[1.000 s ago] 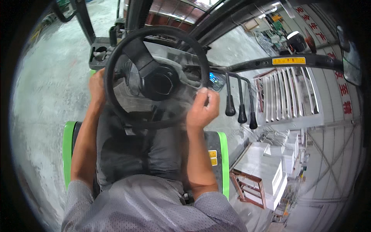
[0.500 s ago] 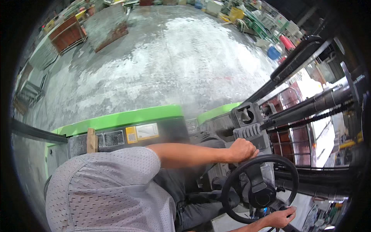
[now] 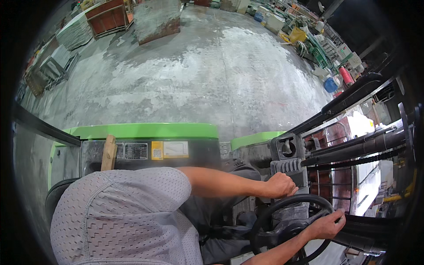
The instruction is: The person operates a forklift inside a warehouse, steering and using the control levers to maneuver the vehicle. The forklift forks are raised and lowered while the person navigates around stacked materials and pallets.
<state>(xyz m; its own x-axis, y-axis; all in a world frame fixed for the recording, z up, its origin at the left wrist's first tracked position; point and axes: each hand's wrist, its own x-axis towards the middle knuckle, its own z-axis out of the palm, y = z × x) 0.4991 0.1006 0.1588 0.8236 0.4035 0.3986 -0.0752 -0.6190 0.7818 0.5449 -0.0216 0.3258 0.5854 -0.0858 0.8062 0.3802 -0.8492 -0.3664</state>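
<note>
My right hand (image 3: 327, 224) is closed at the right side of the black steering wheel (image 3: 264, 217), its fingers curled over the rim. My left arm stretches across above the wheel. My left hand (image 3: 281, 185) is closed in a fist just beyond the rim, beside the grey dashboard panel. Whatever sits inside that fist is hidden. The wheel's hub is partly covered by my right forearm. My legs in dark trousers show below the arms.
Green body panels (image 3: 145, 131) edge the vehicle. A wooden stick (image 3: 108, 153) stands behind my shoulder. Black mast beams (image 3: 357, 148) rise at right, with a reddish load (image 3: 340, 185) behind bars. Boards and a rusty crate (image 3: 107, 20) stand far left; a blue drum (image 3: 330, 85) stands far right.
My right hand has moved up along the wheel's right side, and the spokes have turned. My left hand remains near the dashboard. The floor and stacked goods have shifted rightward in view.
</note>
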